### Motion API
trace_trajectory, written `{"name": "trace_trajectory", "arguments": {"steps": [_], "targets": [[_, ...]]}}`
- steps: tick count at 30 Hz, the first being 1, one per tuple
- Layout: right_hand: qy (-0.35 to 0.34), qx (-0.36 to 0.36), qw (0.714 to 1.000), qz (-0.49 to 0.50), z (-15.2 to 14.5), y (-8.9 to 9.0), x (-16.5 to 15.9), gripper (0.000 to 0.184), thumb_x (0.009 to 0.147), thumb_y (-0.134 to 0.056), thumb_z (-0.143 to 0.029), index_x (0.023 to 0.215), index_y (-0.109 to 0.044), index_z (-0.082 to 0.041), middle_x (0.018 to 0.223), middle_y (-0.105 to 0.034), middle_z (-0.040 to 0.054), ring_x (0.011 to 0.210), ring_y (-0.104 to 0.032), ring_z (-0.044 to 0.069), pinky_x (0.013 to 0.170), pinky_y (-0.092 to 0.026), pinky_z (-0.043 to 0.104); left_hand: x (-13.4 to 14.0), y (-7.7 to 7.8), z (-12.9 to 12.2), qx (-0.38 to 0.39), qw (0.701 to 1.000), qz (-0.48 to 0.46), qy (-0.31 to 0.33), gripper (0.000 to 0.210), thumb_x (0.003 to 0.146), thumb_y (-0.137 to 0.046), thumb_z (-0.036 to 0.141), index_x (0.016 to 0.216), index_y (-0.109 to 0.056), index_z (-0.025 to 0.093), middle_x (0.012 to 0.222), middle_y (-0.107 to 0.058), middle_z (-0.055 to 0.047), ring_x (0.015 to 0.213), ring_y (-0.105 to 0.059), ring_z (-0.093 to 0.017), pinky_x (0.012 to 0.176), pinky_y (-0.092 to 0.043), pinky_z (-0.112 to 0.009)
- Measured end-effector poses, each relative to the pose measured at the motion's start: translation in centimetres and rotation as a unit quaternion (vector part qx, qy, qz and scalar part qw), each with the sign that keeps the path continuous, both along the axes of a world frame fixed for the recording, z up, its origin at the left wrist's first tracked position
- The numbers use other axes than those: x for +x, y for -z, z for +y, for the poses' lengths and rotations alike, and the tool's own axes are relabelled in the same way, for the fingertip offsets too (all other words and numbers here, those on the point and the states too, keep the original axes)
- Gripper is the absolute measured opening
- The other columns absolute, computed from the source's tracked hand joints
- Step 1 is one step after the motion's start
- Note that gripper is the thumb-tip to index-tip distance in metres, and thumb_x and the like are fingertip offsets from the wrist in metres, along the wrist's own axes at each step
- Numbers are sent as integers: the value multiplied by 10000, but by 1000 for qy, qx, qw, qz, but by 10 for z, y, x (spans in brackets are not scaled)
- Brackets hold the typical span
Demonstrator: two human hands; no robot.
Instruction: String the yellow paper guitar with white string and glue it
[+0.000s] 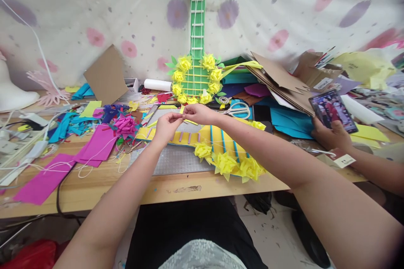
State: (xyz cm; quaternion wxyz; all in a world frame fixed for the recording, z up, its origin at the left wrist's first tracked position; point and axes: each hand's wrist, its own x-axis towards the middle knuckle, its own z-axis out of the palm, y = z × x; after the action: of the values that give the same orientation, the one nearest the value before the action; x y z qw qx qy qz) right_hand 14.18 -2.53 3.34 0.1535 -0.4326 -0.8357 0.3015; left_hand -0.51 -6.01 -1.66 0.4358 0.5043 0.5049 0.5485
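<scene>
My left hand [168,126] and my right hand [199,114] meet over the table with fingers pinched together. A small yellow paper piece [182,109] shows at their fingertips, mostly covered by the fingers. Beneath them lies a yellow paper guitar [205,135] with blue strings, lilac bars on its neck and yellow paper flowers [224,164] along its edge. Part of it is hidden behind my right forearm. It rests over a grey cutting mat [176,162]. Scissors [239,110] with pale handles lie beyond my right wrist.
A green paper guitar [197,46] with yellow flowers stands against the curtain. Magenta paper sheets [47,178], a magenta flower [124,126] and cables are at left. Cardboard [280,77] and blue paper [292,122] are at right, where another person's hand [331,134] holds a phone [333,111].
</scene>
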Motion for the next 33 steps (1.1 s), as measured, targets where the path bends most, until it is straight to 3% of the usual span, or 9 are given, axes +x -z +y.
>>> {"name": "trace_trajectory", "arguments": {"steps": [11, 16, 21, 29, 33], "targets": [[10, -77, 995, 56, 2, 5, 0, 154, 798, -506, -272, 766, -575, -137, 624, -512, -29, 515, -394, 59, 498, -299, 200, -3, -1, -5, -34, 999, -8, -8, 310, 477, -803, 296, 730, -720, 137, 785, -724, -72, 822, -665, -230, 853, -498, -401], [20, -50, 995, 85, 1, 3, -1, 107, 788, -497, -230, 797, -551, -138, 685, -553, -15, 578, -452, 68, 568, -360, 204, -5, 1, -5, -46, 999, -6, 5, 294, 479, -793, 275, 730, -723, 140, 781, -726, -72, 820, -671, -227, 872, -494, -401], [18, -22, 995, 95, 8, 11, -5, 82, 792, -483, -213, 788, -535, -149, 687, -563, -14, 605, -483, 78, 590, -375, 208, -5, -3, -9, -60, 997, -44, 22, 271, 494, -779, 270, 717, -718, 130, 754, -722, -66, 815, -673, -218, 899, -488, -409], [37, -49, 992, 114, 9, 13, -5, 85, 810, -465, -234, 779, -501, -163, 531, -429, -69, 473, -373, 61, 496, -300, 203, -3, -6, -9, -76, 991, -112, 20, 161, 582, -733, 210, 699, -684, 111, 755, -713, -67, 798, -680, -188, 904, -510, -392], [12, -15, 995, 96, 9, 12, -2, 109, 786, -512, -268, 778, -523, -160, 520, -379, -82, 485, -336, 60, 493, -259, 202, -2, -5, -7, -78, 990, -113, 16, 93, 680, -679, 183, 722, -636, 113, 773, -706, -65, 834, -682, -182, 905, -512, -395]]}}
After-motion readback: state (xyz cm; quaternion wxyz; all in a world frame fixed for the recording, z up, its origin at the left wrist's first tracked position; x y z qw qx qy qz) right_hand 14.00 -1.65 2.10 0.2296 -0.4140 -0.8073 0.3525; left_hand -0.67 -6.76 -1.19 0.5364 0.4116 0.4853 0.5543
